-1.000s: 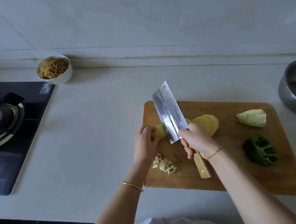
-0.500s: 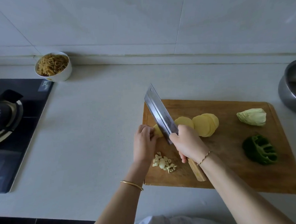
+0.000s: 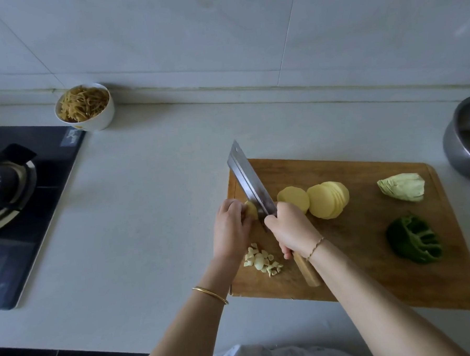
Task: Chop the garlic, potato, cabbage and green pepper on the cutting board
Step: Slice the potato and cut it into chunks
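Chopped garlic [image 3: 261, 262] sits by the cutting board [image 3: 370, 285] front-left corner. Right hand [image 3: 291, 228] wraps the cleaver [image 3: 249, 182] handle, blade against the potato stub [image 3: 251, 210]. Left hand [image 3: 231, 227] pinches the stub with curled fingers at the board's left edge. Slices [image 3: 327, 200] fan just right of the blade. Green pepper [image 3: 414, 240] and cabbage [image 3: 401, 187] lie near the right edge, apart. Bare counter [image 3: 148, 209] left of the board, stove [image 3: 25, 202] beyond it, bowl [image 3: 88, 106] at the wall.

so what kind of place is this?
Most likely a home kitchen: a gas hob set into the counter, a tiled wall behind it, and a wooden cutting board on top.
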